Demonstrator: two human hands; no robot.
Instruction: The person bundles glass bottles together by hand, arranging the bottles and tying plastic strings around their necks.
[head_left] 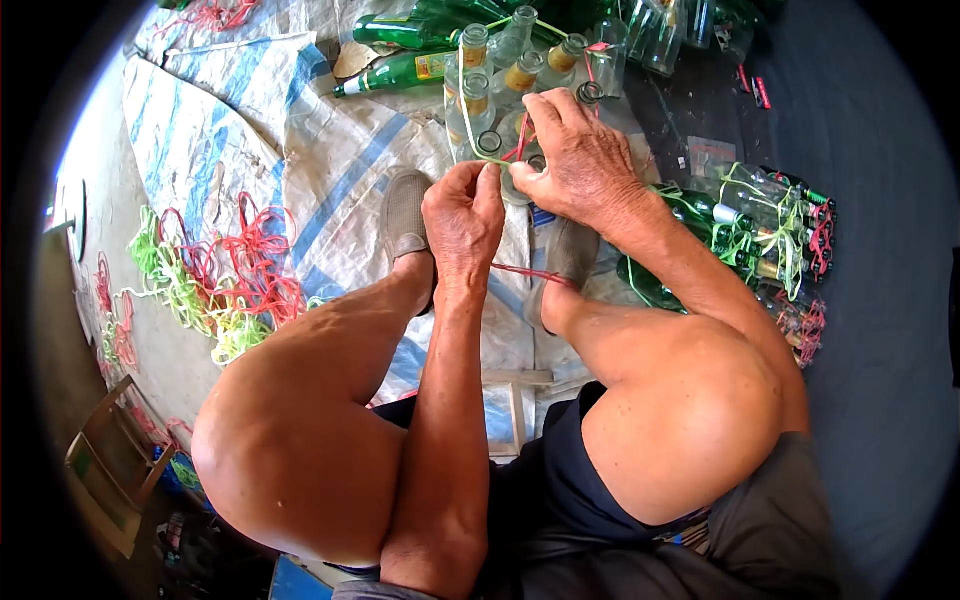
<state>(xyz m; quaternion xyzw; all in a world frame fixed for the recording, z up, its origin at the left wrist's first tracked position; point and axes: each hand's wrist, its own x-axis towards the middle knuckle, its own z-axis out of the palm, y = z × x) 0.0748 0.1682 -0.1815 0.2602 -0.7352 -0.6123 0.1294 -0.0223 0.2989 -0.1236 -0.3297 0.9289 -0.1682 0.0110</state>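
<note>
Several clear glass bottles [476,95] stand upright in a cluster beyond my feet, with a pale green and red string [464,100] running around their necks. My left hand [464,215] is closed in a pinch on the string at the near edge of the cluster. Over the cluster's right near side, my right hand [578,160] is spread, its thumb close to the string and its fingers by a bottle neck. Whether its fingertips hold string is hidden. A red string [530,272] stretches between my ankles.
Green bottles [400,72] lie beyond the cluster. Bundled bottles tied with string [765,235] lie at the right. Tangled red and green strings [235,275] rest on the striped sheet [340,190] at the left. A wooden frame [515,400] is between my legs.
</note>
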